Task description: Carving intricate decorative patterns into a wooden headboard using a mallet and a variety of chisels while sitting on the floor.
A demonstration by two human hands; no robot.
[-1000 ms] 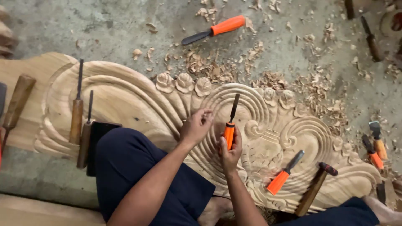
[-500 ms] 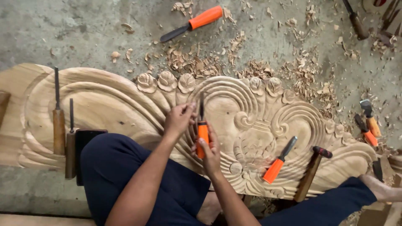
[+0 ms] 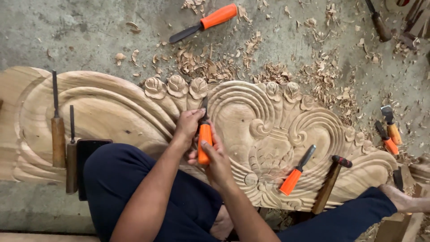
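You sit on a grey concrete floor (image 3: 89, 31) strewn with shavings, the carved wooden panel (image 3: 112, 107) across mid-frame. Your left hand (image 3: 188, 125) and right hand (image 3: 217, 157) both clasp the orange-handled chisel (image 3: 204, 139) at centre, upright, blade toward the top.

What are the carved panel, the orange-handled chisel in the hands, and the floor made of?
Large pale carved scroll panel: bare, unfinished wood by its grain and matte tan surface, with matching shavings nearby.
Orange-handled chisel, held by both hands: handle looks like smooth moulded plastic; the dark blade is probably steel, dull rather than polished.
Grey floor: likely rough concrete, mottled and pitted.
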